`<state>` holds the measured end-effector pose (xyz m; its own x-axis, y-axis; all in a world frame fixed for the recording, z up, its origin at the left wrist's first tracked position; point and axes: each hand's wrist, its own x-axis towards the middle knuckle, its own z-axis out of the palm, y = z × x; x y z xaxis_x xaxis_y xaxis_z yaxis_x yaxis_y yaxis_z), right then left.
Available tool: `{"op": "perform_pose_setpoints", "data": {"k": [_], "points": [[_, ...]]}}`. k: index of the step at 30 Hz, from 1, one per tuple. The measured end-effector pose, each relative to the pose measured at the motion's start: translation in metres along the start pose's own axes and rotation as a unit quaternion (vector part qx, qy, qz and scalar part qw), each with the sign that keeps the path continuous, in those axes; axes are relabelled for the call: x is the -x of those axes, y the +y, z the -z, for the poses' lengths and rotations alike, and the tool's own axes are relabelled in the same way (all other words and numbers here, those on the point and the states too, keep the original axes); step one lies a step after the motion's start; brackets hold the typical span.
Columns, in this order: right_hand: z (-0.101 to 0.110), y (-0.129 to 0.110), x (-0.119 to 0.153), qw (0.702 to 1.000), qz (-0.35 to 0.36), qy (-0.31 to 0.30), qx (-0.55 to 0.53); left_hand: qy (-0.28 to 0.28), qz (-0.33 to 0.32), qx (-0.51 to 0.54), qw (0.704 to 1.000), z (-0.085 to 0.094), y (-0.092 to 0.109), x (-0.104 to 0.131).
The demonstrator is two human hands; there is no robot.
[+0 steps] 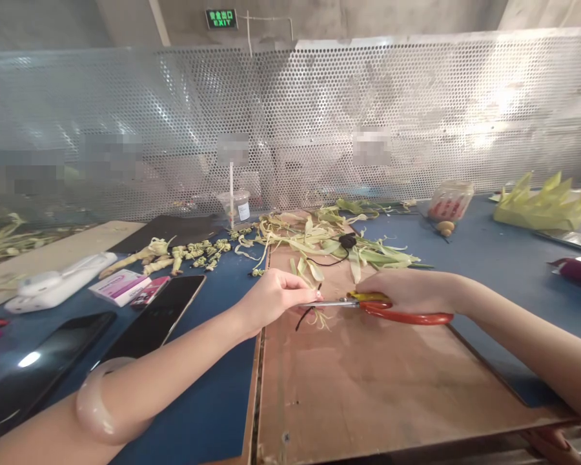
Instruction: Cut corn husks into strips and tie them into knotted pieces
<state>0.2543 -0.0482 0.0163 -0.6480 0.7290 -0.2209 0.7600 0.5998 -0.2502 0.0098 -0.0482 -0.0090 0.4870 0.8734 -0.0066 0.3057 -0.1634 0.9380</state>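
My right hand (401,290) grips scissors (407,315) with red and yellow handles, their blades pointing left across the wooden board. At the blade tips, my left hand (278,298) pinches a dark cord (304,318) and a small bundle of pale plant strips (319,319). The blades look close together there; whether they touch the cord I cannot make out. Just behind both hands lies a heap of pale green husk leaves (314,232), with a ball of black cord (347,241) on top and a strand trailing from it.
The wooden board (368,394) rests on a blue table (208,400). Left are phones (155,316), a small box (120,287), a white case (62,281) and braided husk pieces (203,252). Behind stand a cup (237,210), a clear jar (452,200) and a perforated metal screen (319,123).
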Motion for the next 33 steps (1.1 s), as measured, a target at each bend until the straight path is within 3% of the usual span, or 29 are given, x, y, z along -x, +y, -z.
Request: {"op": "perform_pose_setpoints", "data": {"k": [9,15,21,33], "points": [[0.001,0.002,-0.002,1.000,0.012,-0.011,0.005,-0.003,-0.006,0.009,1.000,-0.002,0.002,0.001],[0.006,-0.006,0.000,1.000,-0.020,-0.018,-0.003,0.011,0.001,0.001,1.000,-0.003,0.002,0.001],[0.015,-0.012,0.001,0.996,-0.051,-0.062,-0.022,0.009,0.006,0.030,0.999,-0.003,0.004,0.003],[0.012,-0.001,-0.006,0.998,-0.005,-0.066,-0.021,0.000,-0.005,-0.005,1.000,-0.002,0.004,0.006]]}}
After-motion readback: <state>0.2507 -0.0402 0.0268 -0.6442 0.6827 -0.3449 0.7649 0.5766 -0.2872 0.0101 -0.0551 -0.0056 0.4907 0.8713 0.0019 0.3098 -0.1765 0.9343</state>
